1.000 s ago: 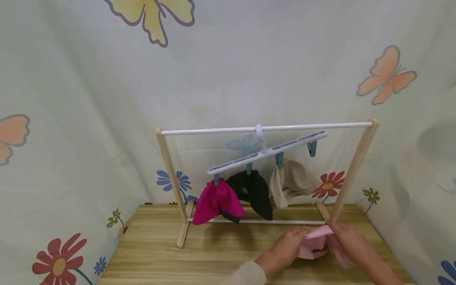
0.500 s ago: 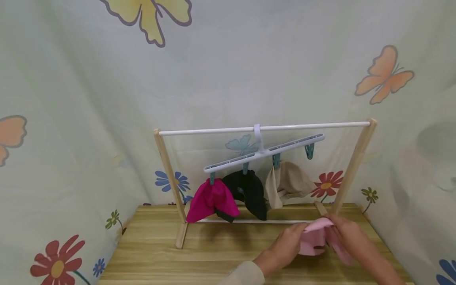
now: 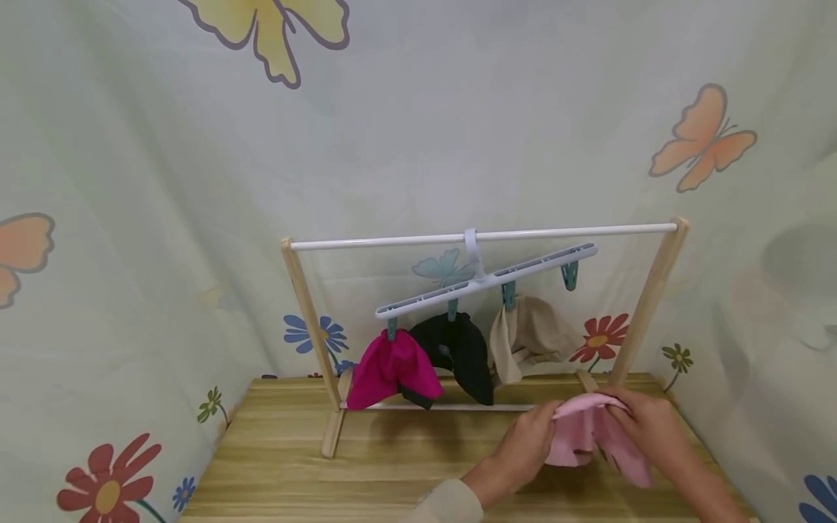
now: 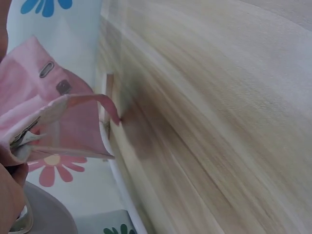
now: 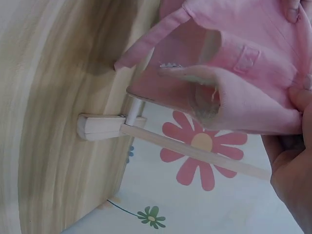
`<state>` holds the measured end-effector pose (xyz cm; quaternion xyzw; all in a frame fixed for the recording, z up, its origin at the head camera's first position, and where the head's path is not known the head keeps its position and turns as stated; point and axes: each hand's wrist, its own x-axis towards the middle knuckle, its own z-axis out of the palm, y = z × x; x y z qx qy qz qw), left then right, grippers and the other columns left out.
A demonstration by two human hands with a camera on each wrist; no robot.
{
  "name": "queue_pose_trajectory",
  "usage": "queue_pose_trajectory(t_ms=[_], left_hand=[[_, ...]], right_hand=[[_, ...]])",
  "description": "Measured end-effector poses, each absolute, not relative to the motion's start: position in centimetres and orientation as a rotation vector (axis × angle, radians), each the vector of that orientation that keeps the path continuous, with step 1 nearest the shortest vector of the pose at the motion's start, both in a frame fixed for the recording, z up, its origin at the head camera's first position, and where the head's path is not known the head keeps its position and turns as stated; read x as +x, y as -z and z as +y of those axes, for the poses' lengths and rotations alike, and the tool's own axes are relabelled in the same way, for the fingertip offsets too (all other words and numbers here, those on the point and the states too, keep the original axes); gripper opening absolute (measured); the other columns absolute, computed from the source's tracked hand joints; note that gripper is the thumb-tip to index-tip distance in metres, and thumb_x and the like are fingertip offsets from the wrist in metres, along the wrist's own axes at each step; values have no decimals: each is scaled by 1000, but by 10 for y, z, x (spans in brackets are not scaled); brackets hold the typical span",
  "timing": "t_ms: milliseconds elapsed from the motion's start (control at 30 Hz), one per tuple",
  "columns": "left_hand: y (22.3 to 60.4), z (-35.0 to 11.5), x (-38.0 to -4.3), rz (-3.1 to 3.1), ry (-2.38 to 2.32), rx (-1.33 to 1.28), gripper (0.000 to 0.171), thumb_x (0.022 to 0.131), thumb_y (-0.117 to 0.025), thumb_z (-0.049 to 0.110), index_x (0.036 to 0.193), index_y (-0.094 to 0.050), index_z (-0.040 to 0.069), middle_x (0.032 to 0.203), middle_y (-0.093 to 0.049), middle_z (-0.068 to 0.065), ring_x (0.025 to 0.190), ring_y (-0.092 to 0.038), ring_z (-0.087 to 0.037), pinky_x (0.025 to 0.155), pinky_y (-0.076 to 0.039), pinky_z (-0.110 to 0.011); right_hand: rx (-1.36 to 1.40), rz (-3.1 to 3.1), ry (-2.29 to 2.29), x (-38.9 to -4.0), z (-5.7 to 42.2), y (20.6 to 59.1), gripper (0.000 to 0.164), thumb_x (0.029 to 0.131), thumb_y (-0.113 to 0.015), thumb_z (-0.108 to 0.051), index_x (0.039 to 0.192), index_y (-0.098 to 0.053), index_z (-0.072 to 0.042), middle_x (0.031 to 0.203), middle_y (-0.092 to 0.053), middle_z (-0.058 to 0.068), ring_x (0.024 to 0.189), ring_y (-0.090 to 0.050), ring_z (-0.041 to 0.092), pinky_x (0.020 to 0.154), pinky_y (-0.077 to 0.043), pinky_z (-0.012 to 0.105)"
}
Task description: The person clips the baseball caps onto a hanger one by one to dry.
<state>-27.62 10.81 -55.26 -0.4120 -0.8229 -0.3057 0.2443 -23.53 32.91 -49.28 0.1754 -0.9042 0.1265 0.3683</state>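
A pink cap (image 3: 575, 436) is stretched between my two hands above the front right of the table. My left hand (image 3: 526, 447) pinches its left edge, and my right hand (image 3: 650, 428) grips the right edge. In the left wrist view the cap (image 4: 73, 114) shows a metal eyelet, a small buckle and a loose strap (image 4: 105, 105). Its underside and inner band face the camera in the right wrist view, where the strap (image 5: 151, 41) dangles over the wood. Behind hangs a white clip hanger (image 3: 480, 281), tilted up to the right, with an unoccupied teal clip (image 3: 569, 276) at its right end.
Clipped to the hanger are a magenta cap (image 3: 392, 370), a black cap (image 3: 461, 356) and a beige cap (image 3: 536, 338). A wooden rack with a white top rod (image 3: 379, 242) stands on the wooden table (image 3: 275, 465). Patterned curtain (image 3: 163, 181) surrounds it.
Both hands have lifted the pink cap slightly and spread its top edge a little wider. The hanger has swayed slightly; the caps on it stay clipped.
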Motion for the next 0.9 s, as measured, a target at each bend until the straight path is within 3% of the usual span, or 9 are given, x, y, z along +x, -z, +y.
queue_pose_trajectory(t_ms=[267,533,633,733,800,900], left_hand=[[544,103,-277,-2293,861,-1100,30,104,-55,6,133,-57,12,115,-71,-2,103,-67,-5,82,-53,-13],[534,102,-278,-2229,811,-1094,37,99,-59,-3,135,-57,8,119,-70,-5,109,-67,-10,88,-52,-15],[531,101,-279,-2213,811,-1102,41,97,-60,-5,136,-56,7,120,-70,-6,109,-68,-11,89,-52,-15],[527,101,-280,-2209,818,-1096,44,94,-62,-8,135,-57,6,118,-70,-6,107,-68,-11,88,-53,-15],[524,102,-281,-2212,822,-1085,46,93,-63,-10,135,-58,7,118,-71,-6,106,-69,-11,87,-53,-15],[518,104,-283,-2195,839,-1073,42,95,-61,-9,133,-60,8,118,-72,-4,105,-69,-10,86,-53,-14]], right_hand=[[564,-2264,-407,-231,337,485,32,67,-88,2,95,-80,-9,83,-77,4,71,-69,5,58,-50,12],[643,-2226,-450,-233,341,484,24,74,-86,-2,96,-79,-9,84,-77,3,73,-65,-6,57,-49,12],[685,-2198,-470,-234,344,485,11,86,-82,-16,94,-79,-9,82,-77,3,72,-63,-9,55,-48,12],[711,-2170,-468,-235,346,483,20,94,-75,-28,92,-78,-8,79,-76,4,71,-64,-7,54,-49,14],[707,-2165,-459,-235,347,481,21,94,-74,-29,90,-78,-8,78,-76,4,70,-64,-6,54,-49,15],[666,-2175,-462,-235,346,476,9,87,-81,-15,90,-78,-7,77,-75,6,67,-61,-7,53,-47,15]])
